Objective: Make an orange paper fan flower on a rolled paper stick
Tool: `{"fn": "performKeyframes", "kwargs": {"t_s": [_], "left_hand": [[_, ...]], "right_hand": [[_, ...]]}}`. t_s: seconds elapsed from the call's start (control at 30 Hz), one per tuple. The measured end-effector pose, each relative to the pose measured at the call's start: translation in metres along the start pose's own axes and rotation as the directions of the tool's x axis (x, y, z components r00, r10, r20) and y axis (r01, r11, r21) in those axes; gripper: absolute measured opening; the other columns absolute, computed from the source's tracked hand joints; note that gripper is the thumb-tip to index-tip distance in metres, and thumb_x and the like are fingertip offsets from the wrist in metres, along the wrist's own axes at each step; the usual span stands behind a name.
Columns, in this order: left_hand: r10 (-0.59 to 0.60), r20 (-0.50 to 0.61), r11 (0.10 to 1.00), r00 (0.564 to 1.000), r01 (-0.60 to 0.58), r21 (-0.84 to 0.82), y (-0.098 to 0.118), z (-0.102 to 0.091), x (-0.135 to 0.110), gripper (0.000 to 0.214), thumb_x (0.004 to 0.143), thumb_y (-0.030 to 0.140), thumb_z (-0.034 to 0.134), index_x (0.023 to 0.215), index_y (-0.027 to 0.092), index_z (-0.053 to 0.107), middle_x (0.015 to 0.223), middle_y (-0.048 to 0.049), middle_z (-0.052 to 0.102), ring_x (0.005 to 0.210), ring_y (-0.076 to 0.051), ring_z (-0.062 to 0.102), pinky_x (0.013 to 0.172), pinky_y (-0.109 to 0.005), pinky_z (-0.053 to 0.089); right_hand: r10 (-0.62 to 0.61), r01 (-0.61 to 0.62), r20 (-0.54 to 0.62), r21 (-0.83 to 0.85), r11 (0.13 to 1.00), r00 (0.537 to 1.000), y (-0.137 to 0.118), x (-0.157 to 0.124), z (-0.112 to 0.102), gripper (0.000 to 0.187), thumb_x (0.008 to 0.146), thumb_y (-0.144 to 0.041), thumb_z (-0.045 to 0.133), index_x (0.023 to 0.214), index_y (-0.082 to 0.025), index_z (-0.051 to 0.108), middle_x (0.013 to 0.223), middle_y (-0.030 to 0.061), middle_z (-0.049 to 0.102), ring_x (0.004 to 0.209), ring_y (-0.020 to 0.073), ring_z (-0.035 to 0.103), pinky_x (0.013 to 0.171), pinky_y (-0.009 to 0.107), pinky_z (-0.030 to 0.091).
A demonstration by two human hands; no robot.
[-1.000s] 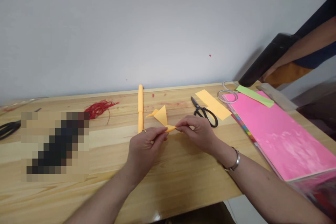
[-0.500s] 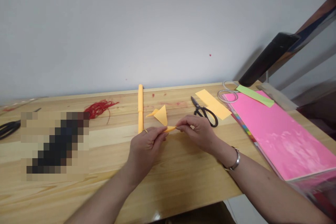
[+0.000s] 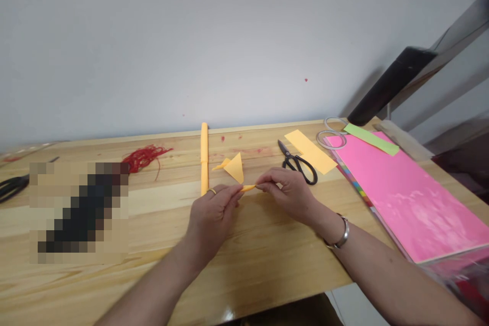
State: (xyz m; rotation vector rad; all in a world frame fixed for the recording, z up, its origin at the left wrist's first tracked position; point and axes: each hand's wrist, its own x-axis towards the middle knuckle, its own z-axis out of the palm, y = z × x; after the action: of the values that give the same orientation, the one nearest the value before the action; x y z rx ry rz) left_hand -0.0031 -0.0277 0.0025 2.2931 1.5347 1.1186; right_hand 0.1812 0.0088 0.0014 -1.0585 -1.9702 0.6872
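A small strip of orange paper [image 3: 249, 188], rolled or twisted thin, stretches between my two hands above the wooden table [image 3: 267, 260]. My left hand [image 3: 214, 211] pinches its left end, and my right hand [image 3: 288, 191] grips the tapered right end with the fingertips. Just beyond my left fingertips lies a cut orange paper piece [image 3: 234, 167] with a pointed, fan-like part and a twisted tail. Left of it stretches a long orange utility knife or tube-like stick [image 3: 204, 150], partly behind my left hand. Black-handled scissors [image 3: 300, 162] rest beyond my right hand.
Orange paper strips [image 3: 311, 152] lie behind the scissors. At right are pink paper sheets [image 3: 405, 193], a green strip [image 3: 371, 139], clear rings [image 3: 331, 139] and a black cylinder [image 3: 389, 86]. Red thread [image 3: 147, 158], a second pair of scissors [image 3: 15, 187] and a pixelated patch are at left.
The orange paper between my fingers looks slightly narrower and turned. My hands stay in nearly the same place, and the things on the table have not moved.
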Motion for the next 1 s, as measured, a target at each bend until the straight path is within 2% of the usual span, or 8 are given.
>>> {"fn": "performKeyframes", "kwargs": {"t_s": [0.4, 0.6, 0.83, 1.0], "left_hand": [[0.008, 0.044, 0.999, 0.999, -0.010, 0.050, -0.0003, -0.0003, -0.0010, 0.016, 0.085, 0.018, 0.046, 0.085, 0.019, 0.062, 0.069, -0.0009, 0.066, 0.062, -0.013, 0.061, 0.058, -0.022, 0.047], [0.005, 0.070, 1.000, 0.998, -0.006, 0.014, -0.0013, -0.0008, -0.0013, 0.015, 0.085, 0.016, 0.046, 0.085, 0.019, 0.061, 0.069, -0.0011, 0.064, 0.064, -0.013, 0.060, 0.060, -0.022, 0.047], [0.059, -0.016, 0.996, 0.998, -0.060, -0.066, -0.0051, 0.0034, -0.0009, 0.016, 0.085, 0.016, 0.048, 0.090, 0.020, 0.063, 0.099, -0.0062, 0.064, 0.092, -0.017, 0.060, 0.079, -0.029, 0.049], [0.089, -0.019, 0.993, 0.996, -0.091, -0.075, -0.0065, 0.0061, -0.0009, 0.016, 0.083, 0.017, 0.053, 0.092, 0.021, 0.065, 0.088, -0.0051, 0.064, 0.084, -0.018, 0.059, 0.073, -0.032, 0.051]], "right_hand": [[0.010, -0.010, 0.009, -0.003, 1.000, 1.000, -0.0011, 0.0004, -0.0008, 0.009, 0.078, -0.014, 0.059, 0.074, -0.017, 0.066, 0.070, 0.0018, 0.065, 0.066, 0.0126, 0.059, 0.061, 0.023, 0.045], [-0.009, 0.009, 0.026, -0.017, 1.000, 1.000, -0.0025, -0.0003, -0.0014, 0.009, 0.078, -0.013, 0.059, 0.072, -0.017, 0.064, 0.070, 0.0016, 0.065, 0.065, 0.0121, 0.059, 0.061, 0.023, 0.044], [-0.032, 0.034, 0.043, -0.032, 0.999, 0.999, -0.0034, -0.0008, -0.0024, 0.012, 0.079, -0.011, 0.057, 0.071, -0.017, 0.063, 0.068, 0.0014, 0.064, 0.065, 0.0123, 0.058, 0.061, 0.023, 0.043], [-0.073, 0.075, 0.058, -0.035, 0.997, 0.996, -0.0035, -0.0027, 0.0003, 0.011, 0.080, -0.012, 0.055, 0.073, -0.017, 0.063, 0.069, 0.0014, 0.063, 0.066, 0.0122, 0.057, 0.061, 0.023, 0.043]]}}
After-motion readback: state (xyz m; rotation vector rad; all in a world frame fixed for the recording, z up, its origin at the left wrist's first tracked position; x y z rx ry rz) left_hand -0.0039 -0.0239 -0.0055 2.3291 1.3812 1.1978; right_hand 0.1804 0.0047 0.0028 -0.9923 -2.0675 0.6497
